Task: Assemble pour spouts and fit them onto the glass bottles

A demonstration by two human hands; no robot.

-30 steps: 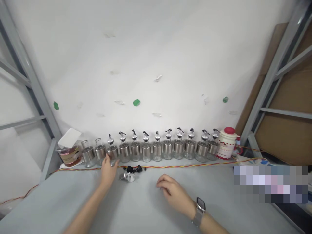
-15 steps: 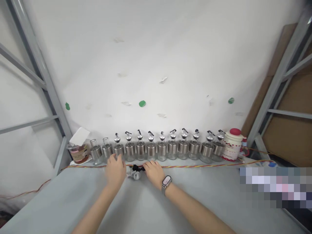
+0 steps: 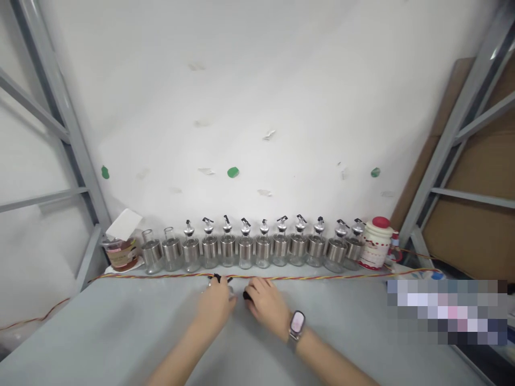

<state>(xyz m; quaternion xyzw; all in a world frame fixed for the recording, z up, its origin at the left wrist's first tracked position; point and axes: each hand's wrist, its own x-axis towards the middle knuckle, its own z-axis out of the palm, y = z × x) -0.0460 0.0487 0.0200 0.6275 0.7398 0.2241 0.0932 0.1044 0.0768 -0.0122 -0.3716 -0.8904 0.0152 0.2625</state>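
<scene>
White wall backs the grey desk (image 3: pixel 120 332), glass bottles (image 3: pixel 245 252) lining its far edge behind a twisted cable (image 3: pixel 322 276). Near that edge, the left hand (image 3: pixel 215 305) and right hand (image 3: pixel 265 305) close on small pourer parts (image 3: pixel 219 279) (grip unclear).

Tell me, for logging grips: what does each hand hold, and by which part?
Left hand covers a spout cap; right hand pinches a black piece. Exact hold unclear.
</scene>
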